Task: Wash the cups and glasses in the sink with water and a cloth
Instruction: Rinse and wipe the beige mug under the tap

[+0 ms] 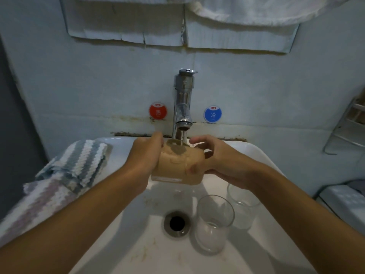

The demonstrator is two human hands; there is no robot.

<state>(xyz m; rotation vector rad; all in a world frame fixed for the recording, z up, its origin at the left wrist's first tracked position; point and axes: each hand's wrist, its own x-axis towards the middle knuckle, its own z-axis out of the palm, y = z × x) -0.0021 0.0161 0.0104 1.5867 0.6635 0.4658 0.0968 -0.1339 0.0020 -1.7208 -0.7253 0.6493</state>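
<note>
Both hands, left hand (145,155) and right hand (215,161), are wrapping curled fingers around the wet glass (176,167) under the tap (182,107), probably slippery and breakable, so gripping mid-wall between fingers and thumbs.

The glass (177,165) I hold in my left hand (145,153) and right hand (215,161) is clear and smooth, and wet. Two more clear glasses, the near glass (214,224) and the far glass (242,206), look shiny. The sink (254,153) is white, smooth and glossy. The tap (183,99) is shiny silver metal, and so is the drain ring (177,223). The cloth (65,175) on the left is soft, striped and bumpy. The wall (256,86) looks matt and stained. The red sticker (157,111) and blue sticker (212,114) look smooth.
</note>
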